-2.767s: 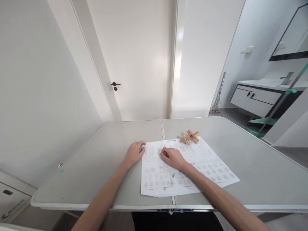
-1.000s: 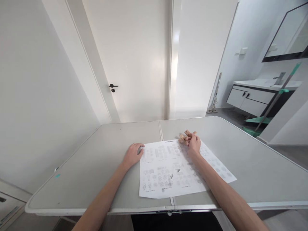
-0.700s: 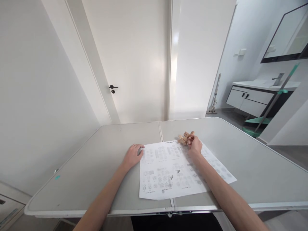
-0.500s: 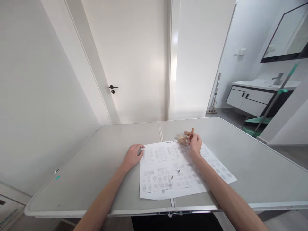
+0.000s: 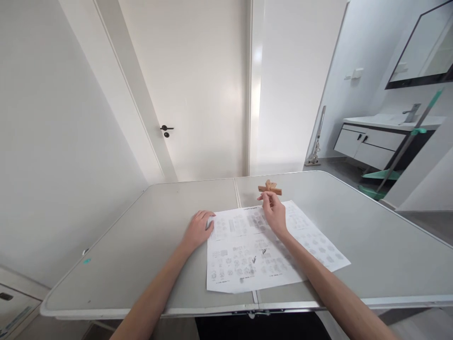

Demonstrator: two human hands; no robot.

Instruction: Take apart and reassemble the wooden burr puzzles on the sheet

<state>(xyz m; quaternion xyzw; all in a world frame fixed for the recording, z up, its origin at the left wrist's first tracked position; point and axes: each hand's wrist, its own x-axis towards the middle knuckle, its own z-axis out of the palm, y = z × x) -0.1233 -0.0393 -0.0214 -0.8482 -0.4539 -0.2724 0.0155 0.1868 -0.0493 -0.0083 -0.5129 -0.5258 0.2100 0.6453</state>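
Head view: the wooden pieces (image 5: 275, 191) look crossed together just beyond the far edge of the paper (image 5: 244, 241), the right hand (image 5: 276, 217) beside them, its grip clamped or not I cannot tell, the left hand (image 5: 197, 231) at the paper's left edge, thumb and fingers apart.

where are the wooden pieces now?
Head view: wooden pieces are right of the table seam, just beyond the paper, at the fingertips of the right hand.
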